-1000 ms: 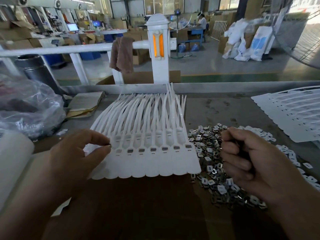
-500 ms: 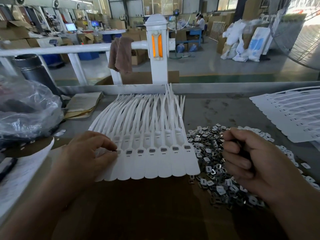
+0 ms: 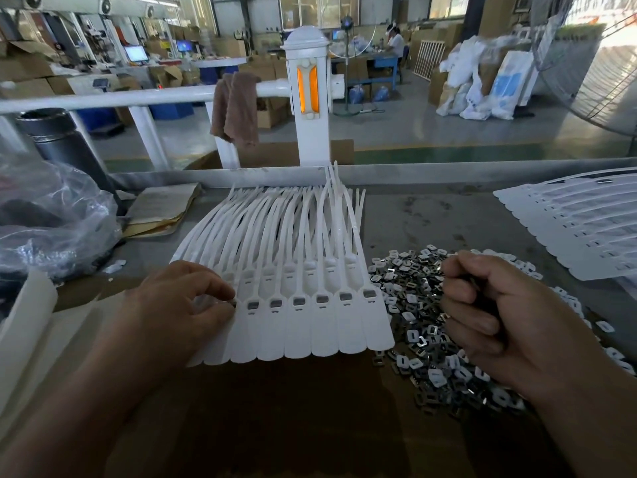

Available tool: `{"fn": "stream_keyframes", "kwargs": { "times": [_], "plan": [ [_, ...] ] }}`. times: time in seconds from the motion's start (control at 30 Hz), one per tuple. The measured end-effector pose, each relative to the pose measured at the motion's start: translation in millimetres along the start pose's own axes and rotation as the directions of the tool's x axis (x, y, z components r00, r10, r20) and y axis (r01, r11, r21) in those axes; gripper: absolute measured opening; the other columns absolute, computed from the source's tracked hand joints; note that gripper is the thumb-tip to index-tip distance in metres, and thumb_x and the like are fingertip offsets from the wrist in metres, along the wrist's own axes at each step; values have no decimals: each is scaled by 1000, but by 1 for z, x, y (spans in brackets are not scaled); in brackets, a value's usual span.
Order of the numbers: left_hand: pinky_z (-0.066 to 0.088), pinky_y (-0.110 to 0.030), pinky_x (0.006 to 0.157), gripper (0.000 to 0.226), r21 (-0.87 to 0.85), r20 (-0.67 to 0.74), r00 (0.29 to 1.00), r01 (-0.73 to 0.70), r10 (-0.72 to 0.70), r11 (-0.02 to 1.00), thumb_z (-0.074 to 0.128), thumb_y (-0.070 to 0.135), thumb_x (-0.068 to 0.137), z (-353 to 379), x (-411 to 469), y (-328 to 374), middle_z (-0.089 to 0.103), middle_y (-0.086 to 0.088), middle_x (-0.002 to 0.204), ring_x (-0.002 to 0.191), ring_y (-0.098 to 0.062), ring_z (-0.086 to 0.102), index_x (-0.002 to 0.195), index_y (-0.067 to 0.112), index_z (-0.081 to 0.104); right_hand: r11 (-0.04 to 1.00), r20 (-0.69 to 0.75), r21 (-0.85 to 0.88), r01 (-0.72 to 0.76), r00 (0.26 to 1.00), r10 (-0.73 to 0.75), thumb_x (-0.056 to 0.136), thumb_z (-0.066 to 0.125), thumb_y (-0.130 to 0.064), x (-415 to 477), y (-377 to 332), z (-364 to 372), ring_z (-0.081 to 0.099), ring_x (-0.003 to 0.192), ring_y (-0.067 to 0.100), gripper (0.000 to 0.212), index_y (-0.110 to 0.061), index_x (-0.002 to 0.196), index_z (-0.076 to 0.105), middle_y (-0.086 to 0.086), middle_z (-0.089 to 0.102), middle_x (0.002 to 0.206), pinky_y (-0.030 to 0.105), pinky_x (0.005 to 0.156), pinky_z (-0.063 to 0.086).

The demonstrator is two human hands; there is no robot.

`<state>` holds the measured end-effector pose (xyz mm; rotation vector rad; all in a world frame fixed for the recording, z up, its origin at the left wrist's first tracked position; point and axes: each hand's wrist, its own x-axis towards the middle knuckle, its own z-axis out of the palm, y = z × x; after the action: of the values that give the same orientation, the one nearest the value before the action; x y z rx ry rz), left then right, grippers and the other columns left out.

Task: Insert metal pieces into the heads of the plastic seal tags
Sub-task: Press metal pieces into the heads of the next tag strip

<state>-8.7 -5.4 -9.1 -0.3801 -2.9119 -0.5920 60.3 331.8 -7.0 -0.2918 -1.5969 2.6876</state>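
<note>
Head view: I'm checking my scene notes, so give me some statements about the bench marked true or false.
1. The left hand pinches at the left end of the tags. True.
2. The right hand is curled in a fist over the pieces. True.
3. The pieces lie left of the tags. False: they lie to the right.
4. The brown cloth lies flat on the bench. False: it hangs over the white rail.
</note>
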Motion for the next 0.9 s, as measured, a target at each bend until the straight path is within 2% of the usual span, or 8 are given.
{"fn": "stream_keyframes", "kwargs": {
  "times": [0.1,0.23,0.33,0.43,0.57,0.67,0.73,0.9],
  "plan": [
    [43,-30,83,8,-13,-4,1000,-20,20,1000,61,48,77,-3,-3,3,45,31,101,100,-1,48,82,51,55,1000,-1,6,2,1000,-2,81,58,-28,0,-1,0,27,34,6,18,-11,79,63,-1,44,61,17,28,22],
    [42,-26,80,26,3,-81,995,-51,51,999,61,27,84,-5,-13,4,43,36,98,94,11,45,85,52,51,999,14,40,-6,1000,6,83,57,-27,-1,-2,-1,28,34,6,17,-11,78,64,-1,44,60,17,27,22],
    [42,-27,84,33,41,-138,988,-65,70,997,60,19,84,-5,-23,5,44,33,100,96,6,46,94,50,52,983,35,179,-44,999,38,87,55,-24,0,-3,-2,29,34,5,20,-10,77,63,-2,42,60,18,25,22],
    [45,-35,86,32,-19,-260,963,-82,74,996,61,13,84,-2,-31,13,50,22,103,101,-5,51,98,41,56,918,28,386,-93,996,89,93,50,-26,3,-5,-3,33,37,4,31,-8,72,63,-3,42,62,17,27,25],
    [41,-23,80,16,-65,-404,900,-207,164,976,51,31,88,-1,-37,54,54,16,104,99,-2,50,103,31,59,832,-66,552,-60,991,115,97,48,-35,4,-6,-1,47,48,10,38,-4,81,61,5,55,70,19,37,39],
    [47,-21,76,31,-67,-331,890,-352,312,933,46,45,85,9,-42,99,55,16,110,100,-1,52,110,31,58,780,-108,626,-17,988,109,98,50,-39,3,-6,2,64,62,20,44,2,93,63,16,63,84,28,48,53],
    [49,-23,76,30,-69,-278,880,-418,385,906,46,48,85,20,-42,128,53,19,107,100,0,51,110,36,57,773,-130,634,4,986,102,98,53,-42,2,-7,4,71,74,30,50,7,103,63,22,68,97,34,57,59],
    [47,-31,73,18,-110,-257,850,-497,459,861,51,44,87,39,-29,177,57,15,88,83,-6,52,98,34,62,795,-119,606,-1,989,92,95,53,-54,-5,-10,8,70,92,49,69,10,122,55,35,67,107,51,69,61]
  ]
}}
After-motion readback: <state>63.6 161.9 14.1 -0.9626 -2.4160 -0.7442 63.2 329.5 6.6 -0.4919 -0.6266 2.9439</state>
